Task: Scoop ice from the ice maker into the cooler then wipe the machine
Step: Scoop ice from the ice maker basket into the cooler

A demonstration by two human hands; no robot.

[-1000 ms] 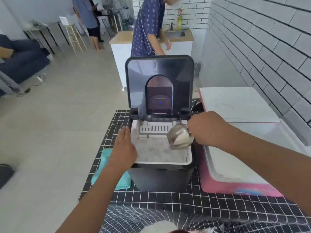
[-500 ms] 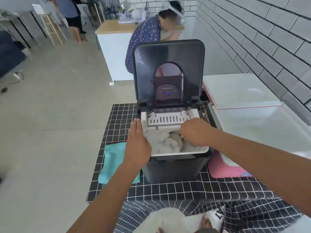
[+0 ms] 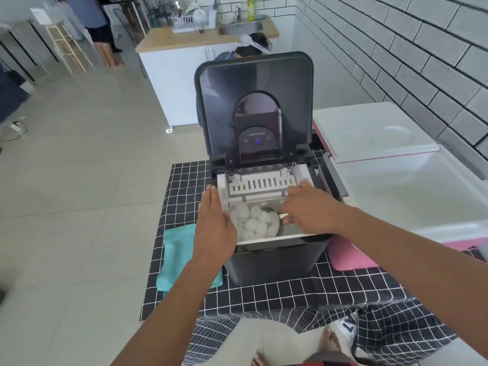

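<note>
1. Head camera looks down on a black ice maker [image 3: 274, 260] standing on a black-and-white checked tablecloth [image 3: 343, 286], its lid [image 3: 253, 101] raised upright.
2. My left hand [image 3: 214, 228] lies flat against the machine's left rim, fingers straight and together, holding nothing.
3. My right hand [image 3: 309, 210] reaches into the bin and grips the handle of a metal scoop [image 3: 276, 220]; its fingers are curled round it.
4. I see the scoop's bowl down among the ice [image 3: 250, 223], lumps of it lying in and beside the bowl.
5. A pink cooler [image 3: 351, 257] with a white inside sits just right of the machine, open, its white lid [image 3: 369, 130] laid back towards the brick wall.
6. A teal cloth [image 3: 177, 257] lies on the tablecloth to the left of the machine, partly under my left forearm.
</note>
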